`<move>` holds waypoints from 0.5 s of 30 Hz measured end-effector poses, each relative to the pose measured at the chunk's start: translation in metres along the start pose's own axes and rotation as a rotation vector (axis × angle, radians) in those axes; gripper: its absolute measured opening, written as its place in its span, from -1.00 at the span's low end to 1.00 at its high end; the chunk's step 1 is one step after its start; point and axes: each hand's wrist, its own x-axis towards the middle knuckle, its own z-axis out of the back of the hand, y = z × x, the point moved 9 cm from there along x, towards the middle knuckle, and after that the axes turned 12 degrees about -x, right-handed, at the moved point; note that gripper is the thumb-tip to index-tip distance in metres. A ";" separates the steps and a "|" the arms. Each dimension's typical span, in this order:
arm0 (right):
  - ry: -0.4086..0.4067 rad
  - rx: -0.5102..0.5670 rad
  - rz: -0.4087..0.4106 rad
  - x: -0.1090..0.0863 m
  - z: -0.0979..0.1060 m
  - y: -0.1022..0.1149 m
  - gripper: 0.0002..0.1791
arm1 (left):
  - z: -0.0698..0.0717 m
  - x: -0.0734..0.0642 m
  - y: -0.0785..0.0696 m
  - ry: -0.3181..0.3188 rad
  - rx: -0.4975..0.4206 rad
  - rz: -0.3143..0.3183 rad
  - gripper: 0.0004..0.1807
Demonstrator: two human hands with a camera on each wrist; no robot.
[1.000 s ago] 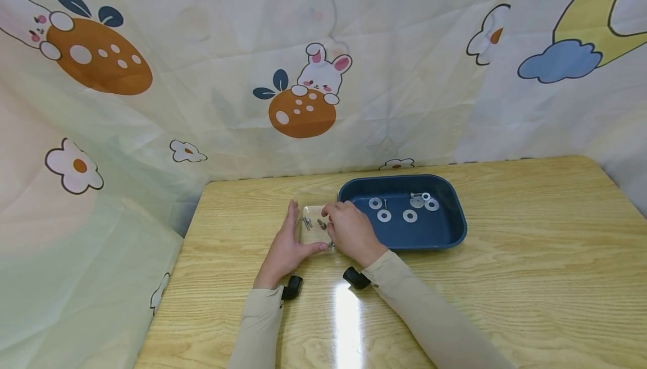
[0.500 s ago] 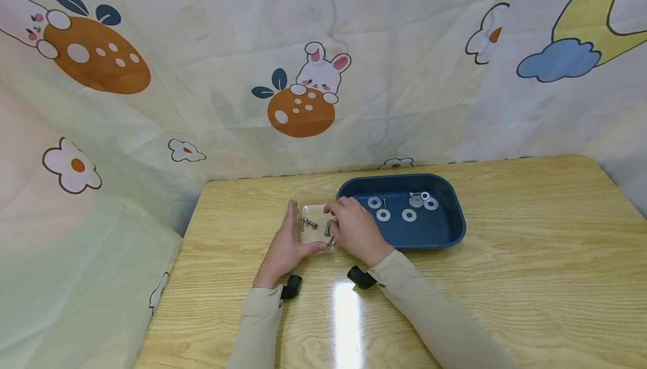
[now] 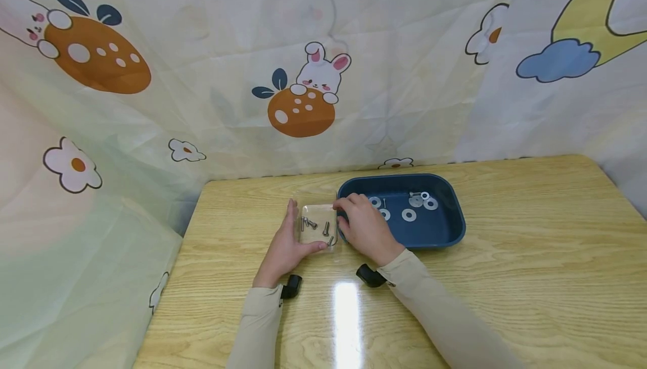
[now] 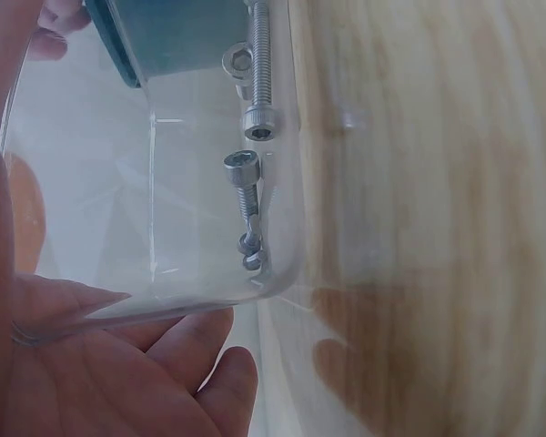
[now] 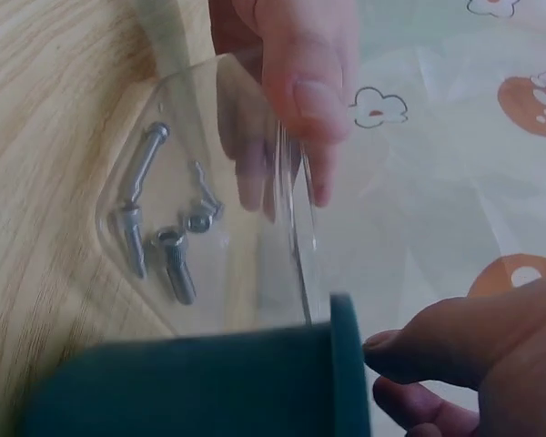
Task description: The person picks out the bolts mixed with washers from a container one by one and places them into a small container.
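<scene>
A clear plastic box (image 3: pixel 318 209) holding several silver socket-head screws (image 5: pixel 176 264) sits on the wooden table. My left hand (image 3: pixel 284 250) grips it at the near left, fingers along its left side and thumb over the front rim. Just right of the box, my right hand (image 3: pixel 368 227) is above the left rim of a dark blue tray (image 3: pixel 459 231). Its fingers are loosely bent; in the right wrist view the thumb (image 5: pixel 437 337) and a fingertip are apart, with nothing showing between them. Seen from the left wrist, the screws (image 4: pixel 243 171) lie on the box floor.
Several flat washers (image 3: pixel 409 215) and a few small screws (image 3: pixel 415 194) lie in the tray, close beside the box. A patterned cloth (image 3: pixel 404 77) hangs behind the wooden table (image 3: pixel 536 234). Each wrist carries a black camera mount (image 3: pixel 370 275).
My right hand has drawn back rightward from the box to the tray's rim. The screws in the box have shifted, with one now uncovered near its right side. My left hand stays put.
</scene>
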 end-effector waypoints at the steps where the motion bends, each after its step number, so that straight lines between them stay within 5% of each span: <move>1: -0.003 -0.002 -0.002 0.000 0.001 -0.002 -0.78 | 0.000 0.000 0.000 0.000 -0.002 -0.001 0.39; 15: -0.012 -0.016 -0.033 -0.006 0.009 -0.019 -0.79 | 0.000 0.000 0.000 -0.002 0.006 0.000 0.39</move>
